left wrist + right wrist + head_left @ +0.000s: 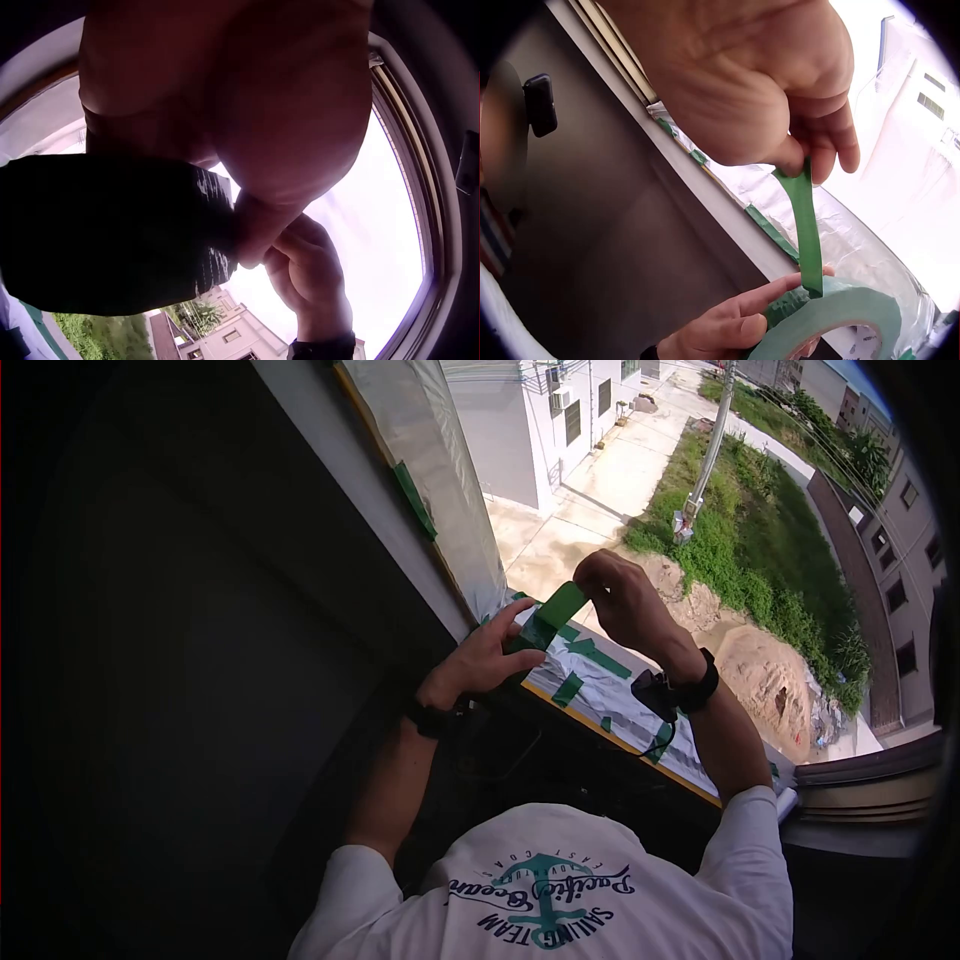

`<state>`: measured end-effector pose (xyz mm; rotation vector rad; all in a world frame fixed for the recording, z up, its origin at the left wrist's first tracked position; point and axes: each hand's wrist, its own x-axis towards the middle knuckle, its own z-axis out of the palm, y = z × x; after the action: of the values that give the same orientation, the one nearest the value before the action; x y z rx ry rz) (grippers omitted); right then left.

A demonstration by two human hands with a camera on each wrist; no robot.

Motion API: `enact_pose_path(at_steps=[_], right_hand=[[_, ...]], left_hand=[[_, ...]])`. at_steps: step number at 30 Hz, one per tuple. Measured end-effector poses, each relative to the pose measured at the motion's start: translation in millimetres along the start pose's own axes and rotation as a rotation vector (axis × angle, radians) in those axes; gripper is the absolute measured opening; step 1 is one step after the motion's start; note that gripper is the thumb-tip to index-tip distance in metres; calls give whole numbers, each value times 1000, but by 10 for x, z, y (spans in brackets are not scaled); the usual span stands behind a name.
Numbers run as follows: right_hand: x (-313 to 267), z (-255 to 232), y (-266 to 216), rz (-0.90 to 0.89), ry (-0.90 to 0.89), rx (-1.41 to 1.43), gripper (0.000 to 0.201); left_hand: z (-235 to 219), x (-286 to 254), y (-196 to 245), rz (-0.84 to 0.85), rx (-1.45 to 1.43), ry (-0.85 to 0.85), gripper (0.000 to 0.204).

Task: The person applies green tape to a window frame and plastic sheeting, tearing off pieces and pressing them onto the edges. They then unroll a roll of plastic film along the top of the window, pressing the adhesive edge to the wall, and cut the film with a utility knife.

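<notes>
Above the left end of the window ledge [615, 703], the left hand [485, 658] holds a roll of green tape [885, 304], thumb on one side and fingers on the other, partly closed round it; whether the roll touches the ledge I cannot tell. A strip [808, 236] stands pulled out from the roll. Its free end is pinched between the thumb and forefinger of the right hand [630, 605], which is over the outer side of the ledge, the other fingers bent. Crinkled sheeting [640, 712] with pieces of green tape on it covers the ledge. Clear plastic [440, 470] rises from the ledge's left end, and beyond the ledge, outdoors, lie a sand heap [765, 670], grass [750, 530] and a white building [495, 430]
</notes>
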<state>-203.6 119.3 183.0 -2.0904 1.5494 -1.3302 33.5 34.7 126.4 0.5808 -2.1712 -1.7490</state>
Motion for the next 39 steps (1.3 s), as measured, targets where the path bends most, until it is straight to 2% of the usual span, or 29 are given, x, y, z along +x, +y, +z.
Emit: enact_pose_path(at_steps=[1, 2, 4, 7, 9, 11, 13, 15, 16, 17, 19, 20, 21, 23, 25, 27, 28, 29, 32, 33, 35, 36, 37, 39], right_hand=[[2, -44, 11, -99, 30, -19, 11], [-18, -73, -34, -81, 19, 16, 11], [-22, -84, -47, -65, 9, 58, 11], [-65, -94, 61, -55, 20, -51, 7], [-95, -127, 135, 11, 17, -41, 7], [-131, -143, 161, 35, 7, -2, 6], [-167, -143, 155, 48, -15, 40, 6], [-222, -105, 105, 113, 76, 120, 11], [-250, -142, 122, 221, 65, 111, 7], [-275, -132, 165, 216, 56, 116, 7], [-403, -60, 304, 372, 110, 211, 4], [-473, -21, 401, 410, 132, 365, 5], [-540, 23, 467, 412, 137, 365, 5], [-677, 96, 565, 500, 206, 551, 7], [-803, 126, 592, 537, 212, 604, 12], [-897, 157, 583, 600, 208, 781, 19], [-951, 166, 606, 611, 185, 778, 23], [-991, 171, 607, 617, 199, 779, 23], [-1014, 189, 500, 630, 275, 847, 39], [-1032, 172, 506, 632, 293, 851, 39], [-1022, 147, 552, 678, 372, 645, 46], [-1001, 156, 565, 675, 397, 413, 46], [-996, 160, 571, 683, 410, 422, 46], [-954, 111, 561, 545, 488, 215, 46]], left_hand=[[11, 15, -30, -41, 22, 38, 72], [-6, 46, -196, -71, 25, 66, 75], [2, 40, -260, -106, 32, 98, 79], [15, -36, -193, -145, 27, 27, 79], [2, -100, -108, -18, -150, -149, 79], [37, -88, -104, 18, -146, -175, 76], [41, -40, -75, -206, -112, -204, 71], [19, 33, -223, -216, 21, -137, 54], [-33, 50, -258, -238, 88, -133, 49], [-82, 64, -298, -264, 157, -134, 44], [-161, 52, -220, -321, 111, -162, 42], [-192, 59, -148, -368, 75, -195, 39], [-196, 66, -79, -369, 78, -200, 39], [-195, 91, 58, -439, 125, -118, 34], [-174, 94, 259, -416, 165, -89, 29], [-217, 120, 420, -414, 381, -21, 29], [-236, 122, 452, -318, 457, 2, 30], [-224, 137, 503, -317, 462, -12, 30], [-136, 141, 873, -189, 830, 65, 28], [-114, 161, 943, -186, 838, 50, 28], [-85, 197, 1078, -187, 966, 39, 26], [-80, 215, 1120, -186, 977, 28, 26], [-69, 225, 1149, -178, 1009, 15, 26], [-61, 271, 1181, -160, 1052, -8, 25]])
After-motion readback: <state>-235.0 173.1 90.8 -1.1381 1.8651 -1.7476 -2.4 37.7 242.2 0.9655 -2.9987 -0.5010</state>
